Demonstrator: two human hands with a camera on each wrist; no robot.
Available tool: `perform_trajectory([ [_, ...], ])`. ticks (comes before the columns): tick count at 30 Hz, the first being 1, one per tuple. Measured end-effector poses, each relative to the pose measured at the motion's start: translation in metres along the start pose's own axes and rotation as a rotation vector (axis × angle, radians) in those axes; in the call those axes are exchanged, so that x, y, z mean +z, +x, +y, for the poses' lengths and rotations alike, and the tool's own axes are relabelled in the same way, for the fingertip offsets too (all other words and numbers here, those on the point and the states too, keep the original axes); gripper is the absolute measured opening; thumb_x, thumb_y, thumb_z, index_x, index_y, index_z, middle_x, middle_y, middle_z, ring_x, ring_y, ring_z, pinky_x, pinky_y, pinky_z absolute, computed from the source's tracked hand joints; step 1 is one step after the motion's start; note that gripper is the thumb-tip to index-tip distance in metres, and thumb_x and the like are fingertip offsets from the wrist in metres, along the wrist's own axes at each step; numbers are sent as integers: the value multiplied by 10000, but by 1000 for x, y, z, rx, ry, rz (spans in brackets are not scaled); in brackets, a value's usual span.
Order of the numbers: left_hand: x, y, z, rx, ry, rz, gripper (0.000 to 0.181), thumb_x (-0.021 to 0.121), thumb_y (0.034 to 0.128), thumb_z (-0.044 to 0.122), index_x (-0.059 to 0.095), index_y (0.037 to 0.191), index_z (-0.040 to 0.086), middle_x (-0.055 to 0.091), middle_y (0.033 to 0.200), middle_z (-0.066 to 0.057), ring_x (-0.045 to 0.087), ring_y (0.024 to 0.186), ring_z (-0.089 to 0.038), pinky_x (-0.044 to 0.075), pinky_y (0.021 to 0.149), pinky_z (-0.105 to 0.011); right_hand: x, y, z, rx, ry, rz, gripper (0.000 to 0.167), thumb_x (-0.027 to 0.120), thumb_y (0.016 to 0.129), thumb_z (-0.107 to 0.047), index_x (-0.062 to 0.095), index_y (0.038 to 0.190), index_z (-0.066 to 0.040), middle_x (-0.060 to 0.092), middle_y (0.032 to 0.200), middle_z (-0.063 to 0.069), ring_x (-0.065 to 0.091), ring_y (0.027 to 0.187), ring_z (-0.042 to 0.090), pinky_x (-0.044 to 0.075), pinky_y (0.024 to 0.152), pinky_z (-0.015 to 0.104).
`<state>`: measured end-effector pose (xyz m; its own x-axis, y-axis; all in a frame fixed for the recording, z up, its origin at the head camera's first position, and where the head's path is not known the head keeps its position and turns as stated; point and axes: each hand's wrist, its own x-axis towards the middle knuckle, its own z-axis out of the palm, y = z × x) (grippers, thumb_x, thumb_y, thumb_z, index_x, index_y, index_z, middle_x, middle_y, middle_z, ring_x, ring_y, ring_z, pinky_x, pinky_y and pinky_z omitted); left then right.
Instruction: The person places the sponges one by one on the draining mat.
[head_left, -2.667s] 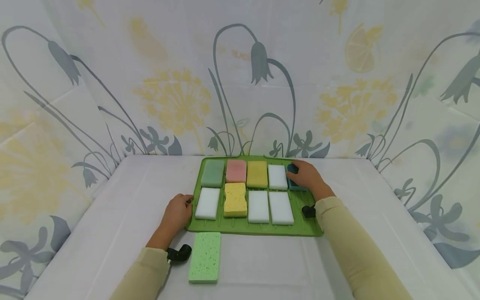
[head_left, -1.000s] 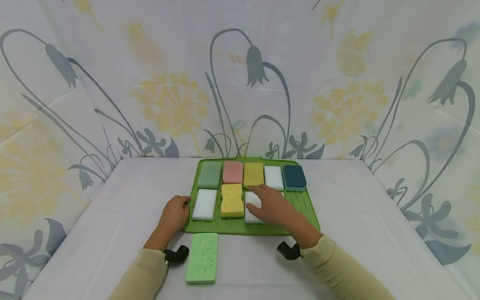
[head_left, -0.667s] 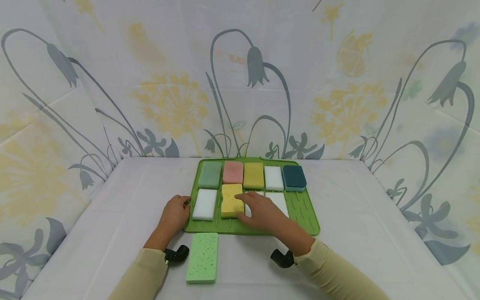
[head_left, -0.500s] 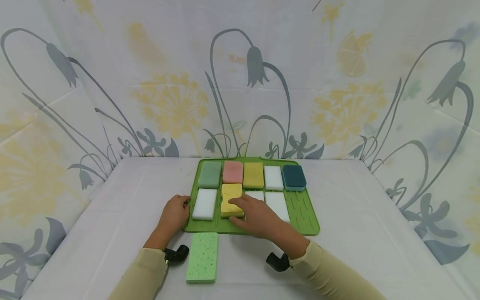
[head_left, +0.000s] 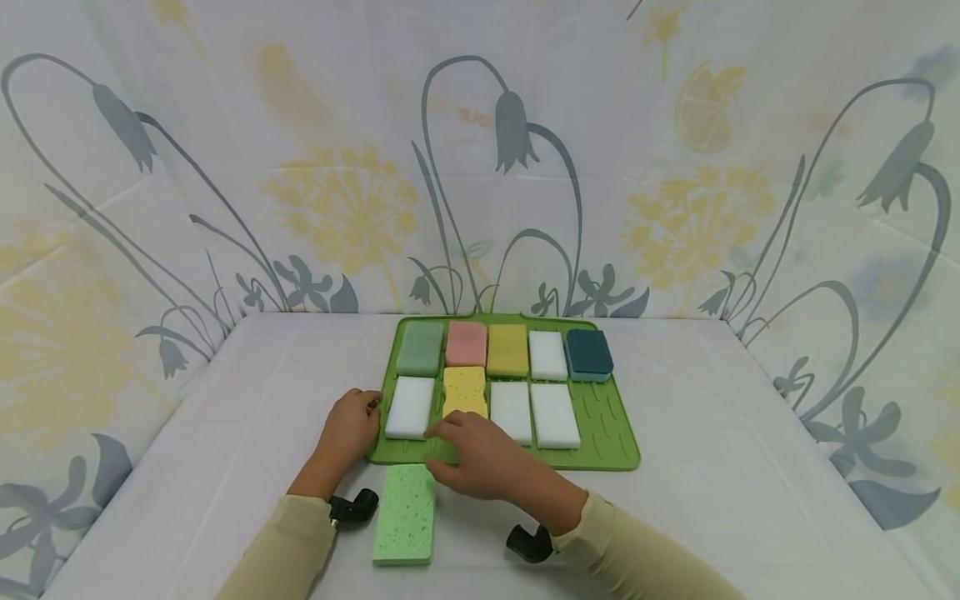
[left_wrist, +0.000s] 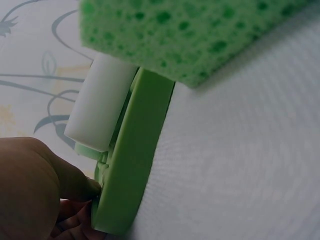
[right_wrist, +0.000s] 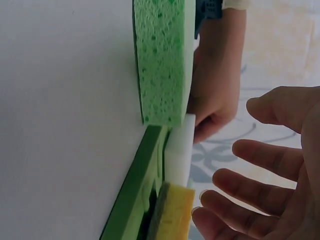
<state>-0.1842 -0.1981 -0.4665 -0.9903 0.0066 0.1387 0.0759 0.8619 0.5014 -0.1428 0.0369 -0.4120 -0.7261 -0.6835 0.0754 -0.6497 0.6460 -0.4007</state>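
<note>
My left hand (head_left: 351, 427) pinches the left edge of a ribbed green drying mat (head_left: 609, 425); in the left wrist view the thumb (left_wrist: 82, 185) lies on the rim with fingers under it. My right hand (head_left: 480, 458) hovers over the mat's front edge, empty, fingers spread in the right wrist view. It partly covers a yellow sponge with scooped sides (head_left: 465, 387). Just left of and below it, a speckled light green sponge (head_left: 405, 521) lies flat on the table before the mat. White sponges (head_left: 409, 408) stand in the mat's front row on both sides of the yellow one.
The mat's back row holds a dull green sponge (head_left: 420, 348), a pink sponge (head_left: 467, 343), a mustard sponge (head_left: 507, 350), a white sponge (head_left: 548, 354) and a dark blue sponge (head_left: 589, 354). A flower-printed cloth (head_left: 480, 167) rises behind the white table (head_left: 750, 467).
My right hand has let go of the dark blue sponge at the back right and come left and nearer, across the front row toward the light green sponge. My left hand stays at the mat's edge.
</note>
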Motion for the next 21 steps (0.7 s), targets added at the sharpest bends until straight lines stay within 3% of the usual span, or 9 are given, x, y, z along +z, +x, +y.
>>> perform_trajectory([
  [11, 2, 1, -2, 5, 1, -2, 308, 521, 950, 62, 638, 1209, -57, 642, 1039, -207, 631, 914, -312, 539, 756, -435, 13, 8, -21, -49, -50, -82, 394, 562, 954, -405, 615, 1282, -192, 606, 1267, -16, 574, 1170, 154, 499, 951, 304],
  [21, -2, -1, -1, -8, 13, -17, 309, 518, 957, 68, 633, 1217, -54, 639, 1056, -210, 631, 933, -327, 538, 770, -442, 22, 16, -33, -77, -155, -188, 514, 541, 959, -466, 510, 1398, -200, 562, 1344, -24, 558, 1202, 142, 477, 989, 298],
])
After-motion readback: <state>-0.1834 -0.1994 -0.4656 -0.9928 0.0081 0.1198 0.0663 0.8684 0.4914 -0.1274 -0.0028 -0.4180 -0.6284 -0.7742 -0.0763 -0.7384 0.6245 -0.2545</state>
